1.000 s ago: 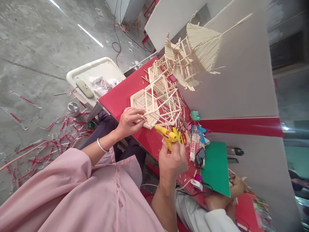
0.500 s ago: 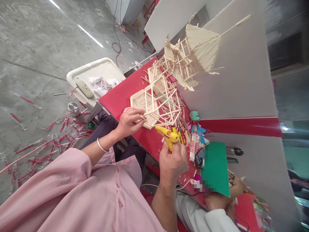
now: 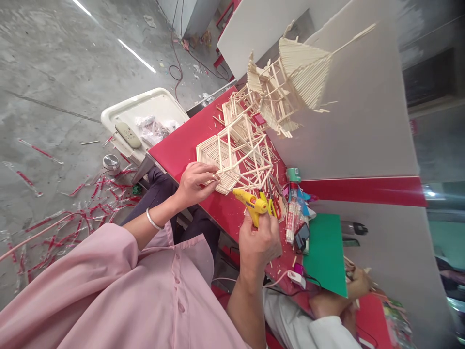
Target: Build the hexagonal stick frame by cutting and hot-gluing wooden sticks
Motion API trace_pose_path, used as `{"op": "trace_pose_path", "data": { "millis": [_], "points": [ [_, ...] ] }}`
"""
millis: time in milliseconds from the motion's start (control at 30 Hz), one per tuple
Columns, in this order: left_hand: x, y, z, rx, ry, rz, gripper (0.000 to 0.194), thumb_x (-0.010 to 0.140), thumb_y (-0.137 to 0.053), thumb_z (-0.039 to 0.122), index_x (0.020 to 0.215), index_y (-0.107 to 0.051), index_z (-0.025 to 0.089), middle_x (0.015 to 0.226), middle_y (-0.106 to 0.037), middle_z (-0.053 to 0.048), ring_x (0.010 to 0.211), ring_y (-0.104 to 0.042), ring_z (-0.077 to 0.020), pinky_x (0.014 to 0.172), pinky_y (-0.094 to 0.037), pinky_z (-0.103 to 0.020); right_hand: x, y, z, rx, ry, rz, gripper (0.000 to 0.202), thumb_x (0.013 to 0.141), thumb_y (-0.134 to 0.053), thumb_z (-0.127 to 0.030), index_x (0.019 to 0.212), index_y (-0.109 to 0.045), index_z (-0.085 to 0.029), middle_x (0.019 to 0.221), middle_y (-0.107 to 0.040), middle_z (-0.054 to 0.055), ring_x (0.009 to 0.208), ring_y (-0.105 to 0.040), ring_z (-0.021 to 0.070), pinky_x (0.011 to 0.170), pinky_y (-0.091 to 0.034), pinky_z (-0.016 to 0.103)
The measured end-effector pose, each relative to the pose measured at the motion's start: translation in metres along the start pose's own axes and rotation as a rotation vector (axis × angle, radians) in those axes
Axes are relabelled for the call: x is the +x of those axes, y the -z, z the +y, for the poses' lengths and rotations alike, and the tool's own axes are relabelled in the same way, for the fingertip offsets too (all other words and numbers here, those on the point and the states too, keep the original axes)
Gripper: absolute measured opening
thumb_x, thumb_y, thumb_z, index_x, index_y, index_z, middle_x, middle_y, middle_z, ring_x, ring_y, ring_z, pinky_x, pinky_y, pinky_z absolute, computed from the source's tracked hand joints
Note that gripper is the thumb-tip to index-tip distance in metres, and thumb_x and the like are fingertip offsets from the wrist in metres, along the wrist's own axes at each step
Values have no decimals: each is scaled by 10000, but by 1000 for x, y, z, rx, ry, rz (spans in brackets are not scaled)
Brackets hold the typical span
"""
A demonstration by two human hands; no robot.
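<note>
My left hand [image 3: 198, 183] is closed, its fingertips pinching the near corner of an open stick frame [image 3: 244, 145] built from pale wooden sticks. The exact grip spot is partly hidden by the fingers. My right hand [image 3: 259, 242] is wrapped round the handle of a yellow hot glue gun [image 3: 251, 201]. The gun's nozzle points left, just short of the frame's lower edge and apart from my left fingers. A flat hexagonal panel of sticks [image 3: 207, 150] lies on the red table [image 3: 174, 150] beside and under the frame.
A taller stick tower with a pointed roof [image 3: 305, 72] stands at the back. Loose sticks, scissors [image 3: 272, 207] and a green board [image 3: 325, 254] are to the right. A co-worker's hands [image 3: 337, 300] work behind the board. A white tray [image 3: 145, 97] stands at left.
My right hand and the glue gun have shifted very slightly to the left. My left hand stays at the frame's corner.
</note>
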State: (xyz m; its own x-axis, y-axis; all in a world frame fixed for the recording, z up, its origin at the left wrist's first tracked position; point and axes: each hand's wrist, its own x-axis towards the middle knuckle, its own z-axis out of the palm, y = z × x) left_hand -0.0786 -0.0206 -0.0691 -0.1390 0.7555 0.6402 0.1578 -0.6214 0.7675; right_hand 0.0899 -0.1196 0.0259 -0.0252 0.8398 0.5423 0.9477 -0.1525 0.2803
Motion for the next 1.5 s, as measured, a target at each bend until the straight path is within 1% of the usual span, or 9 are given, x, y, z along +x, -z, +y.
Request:
{"op": "trace_pose_path", "data": {
  "millis": [433,633,733,867,933,1200,1300,1400,1500],
  "points": [
    [1,-1,-2,-14,-15,51,152,884,-623,259,763,-706,219,953,-773,-66,881,-689,-198,819,-497,-373,-1,-1,1,22,11,28,213,923,-602,-341,929,-704,-155,822,-669,78,700,-614,198,589,-389,308],
    [0,8,9,-5,70,85,157,876,-643,260,744,-715,216,979,-753,-70,948,-660,-210,859,-514,-381,-4,-3,-1,75,-7,87,264,940,-584,-342,1091,-693,-154,824,-669,68,717,-627,190,594,-398,298],
    [-10,13,23,40,248,224,122,829,-713,292,741,-736,212,884,-711,-61,863,-631,-194,769,-512,-335,-7,-8,0,124,-32,103,242,938,-595,-335,1087,-687,-168,818,-669,58,719,-633,185,592,-400,288],
    [-20,9,45,-253,651,106,279,818,-718,391,631,-691,185,542,-566,13,490,-490,-101,473,-391,-241,-9,-17,5,172,-68,126,255,930,-612,-334,1113,-678,-168,818,-666,62,744,-644,193,608,-415,281],
    [-19,1,53,-343,803,58,337,790,-733,433,587,-664,173,471,-506,31,418,-427,-76,409,-321,-224,-10,-21,8,202,-84,145,274,934,-603,-340,1139,-670,-171,816,-658,64,754,-643,198,620,-419,282],
    [-21,-27,57,-490,1083,88,388,684,-785,460,538,-568,174,419,-481,42,334,-373,-60,330,-263,-201,-11,-27,6,462,-58,172,197,931,-620,-314,1058,-641,-165,813,-665,59,745,-638,184,659,-458,266],
    [-29,-25,58,-344,1021,60,359,751,-728,460,571,-595,179,422,-472,44,337,-377,-71,335,-281,-210,-9,-27,-5,527,-38,123,187,944,-600,-315,1042,-629,-159,794,-657,52,733,-636,184,650,-453,270],
    [-28,-13,56,-36,683,89,254,794,-704,376,631,-665,185,646,-619,-8,524,-542,-102,468,-430,-223,-4,-28,-16,556,-30,87,211,955,-578,-318,1092,-633,-168,816,-661,51,749,-644,181,640,-445,265],
    [-19,3,45,171,339,96,182,804,-693,279,646,-676,191,1017,-711,-71,859,-655,-172,732,-538,-297,1,-28,-23,567,-13,69,237,955,-577,-318,1132,-641,-175,845,-664,53,765,-647,174,638,-439,257]
  ]
}}
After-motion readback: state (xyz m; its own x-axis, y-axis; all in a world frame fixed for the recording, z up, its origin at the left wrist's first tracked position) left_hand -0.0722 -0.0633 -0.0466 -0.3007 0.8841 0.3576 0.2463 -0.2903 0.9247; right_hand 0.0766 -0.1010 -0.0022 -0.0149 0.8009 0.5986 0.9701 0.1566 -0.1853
